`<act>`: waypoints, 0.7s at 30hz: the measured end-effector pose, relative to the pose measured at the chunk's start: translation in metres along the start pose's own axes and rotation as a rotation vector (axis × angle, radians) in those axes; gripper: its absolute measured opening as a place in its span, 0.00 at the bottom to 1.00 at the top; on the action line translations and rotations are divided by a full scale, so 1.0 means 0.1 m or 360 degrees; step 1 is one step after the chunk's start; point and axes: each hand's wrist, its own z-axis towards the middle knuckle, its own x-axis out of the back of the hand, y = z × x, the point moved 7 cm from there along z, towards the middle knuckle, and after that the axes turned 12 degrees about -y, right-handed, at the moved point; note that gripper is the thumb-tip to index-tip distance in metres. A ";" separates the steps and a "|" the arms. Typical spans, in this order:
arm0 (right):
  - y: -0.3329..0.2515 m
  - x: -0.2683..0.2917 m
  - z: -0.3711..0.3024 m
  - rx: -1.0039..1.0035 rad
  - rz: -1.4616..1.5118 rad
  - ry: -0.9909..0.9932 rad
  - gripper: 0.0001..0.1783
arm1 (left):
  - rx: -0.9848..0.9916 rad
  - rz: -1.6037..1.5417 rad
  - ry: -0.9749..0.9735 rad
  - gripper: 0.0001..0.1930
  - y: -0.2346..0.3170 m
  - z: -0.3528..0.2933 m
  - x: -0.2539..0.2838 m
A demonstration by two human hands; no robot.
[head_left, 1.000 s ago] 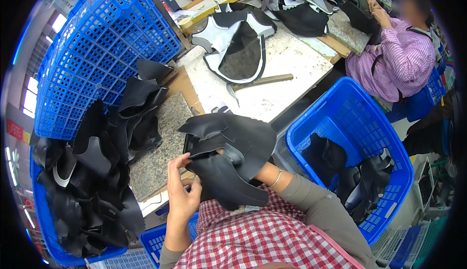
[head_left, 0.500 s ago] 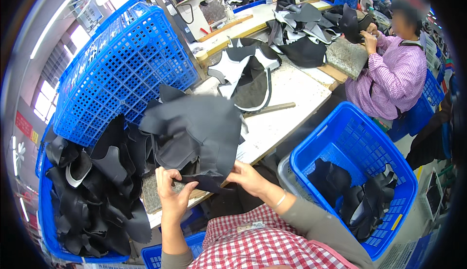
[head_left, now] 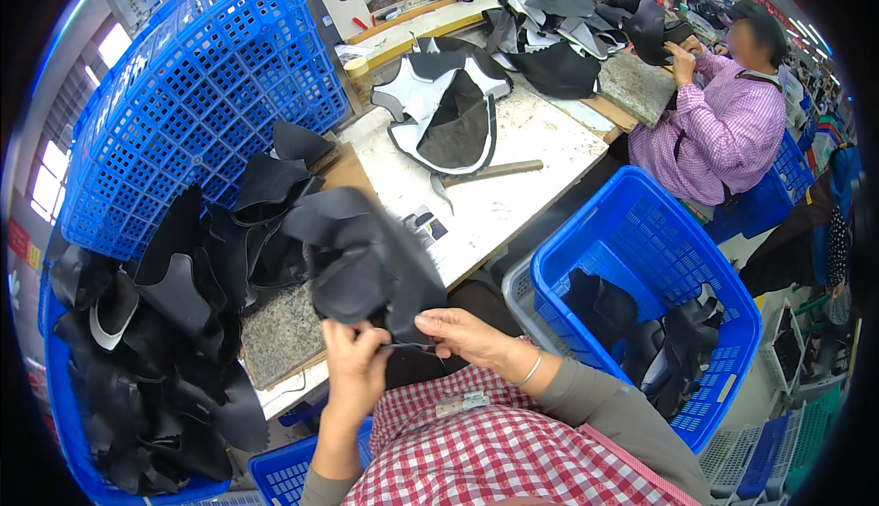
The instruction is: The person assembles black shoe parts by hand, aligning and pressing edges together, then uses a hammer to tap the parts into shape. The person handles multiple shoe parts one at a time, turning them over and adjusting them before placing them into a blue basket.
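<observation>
From here I count two hands on one black leather piece (head_left: 352, 263): the left hand (head_left: 353, 364) pinches its near edge, and the right hand (head_left: 472, 337) pinches it just beside. The piece rises beyond both. One stone slab (head_left: 279, 341) lies left of the left hand. Farther ahead, white tabletop (head_left: 485, 213) shows between the piece and one hammer (head_left: 494, 172). The table edge slants away beyond the right hand, whose right side has room before one blue crate (head_left: 673, 222).

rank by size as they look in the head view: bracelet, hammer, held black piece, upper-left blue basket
1. Upper-left blue basket
2. Held black piece
3. Hammer
4. Bracelet
</observation>
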 end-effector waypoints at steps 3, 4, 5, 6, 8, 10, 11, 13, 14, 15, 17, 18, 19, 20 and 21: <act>0.16 -0.03 0.06 0.0072 0.0296 0.0071 0.16 | -0.0123 0.0006 -0.0107 0.14 0.07 -0.02 -0.09; 0.19 -0.04 0.06 0.0102 0.0395 0.0024 0.16 | -0.0149 -0.0014 -0.0055 0.13 0.04 -0.04 -0.05; 0.25 0.01 0.03 0.0047 0.0511 0.0092 0.16 | -0.0123 -0.0056 0.0028 0.13 -0.02 -0.07 0.02; 0.24 0.08 0.00 0.0053 0.0425 0.0194 0.19 | -0.0119 -0.0114 0.0137 0.15 -0.08 -0.11 0.11; 0.13 0.03 -0.03 0.0114 0.0227 -0.0014 0.27 | -0.0091 -0.0214 0.0224 0.16 -0.18 -0.16 0.21; 0.00 -0.07 -0.03 0.0211 0.0099 -0.0179 0.27 | -0.0018 -0.0169 0.0191 0.14 -0.24 -0.19 0.21; -0.04 -0.08 -0.02 0.0222 0.0018 -0.0115 0.23 | 0.0014 -0.0185 0.0157 0.14 -0.25 -0.19 0.18; -0.08 -0.17 0.06 0.0091 -0.0106 -0.0140 0.22 | 0.0003 -0.0242 0.0163 0.14 -0.24 -0.19 0.13; -0.08 -0.19 0.08 0.0022 -0.0215 -0.0040 0.22 | -0.0016 -0.0222 0.0168 0.14 -0.22 -0.18 0.10; -0.09 -0.21 0.10 -0.0036 -0.0333 0.0059 0.23 | -0.0048 -0.0222 0.0216 0.14 -0.20 -0.17 0.09; -0.17 -0.25 0.12 -0.0061 -0.0500 0.0215 0.24 | -0.0085 -0.0175 0.0188 0.14 -0.16 -0.15 0.05; -0.23 -0.26 0.12 -0.0039 -0.0544 0.0277 0.24 | -0.0136 -0.0141 0.0183 0.14 -0.13 -0.15 0.04; -0.25 -0.22 0.11 -0.0148 -0.0583 0.0348 0.24 | -0.0134 -0.0083 0.0102 0.14 -0.13 -0.15 0.02; -0.33 -0.20 0.10 0.0004 -0.0437 0.0401 0.20 | -0.0197 -0.0097 0.0058 0.15 -0.10 -0.15 0.01; -0.48 -0.25 0.13 0.0397 0.0554 -0.0006 0.14 | -0.0225 -0.0165 0.0159 0.15 -0.10 -0.18 0.06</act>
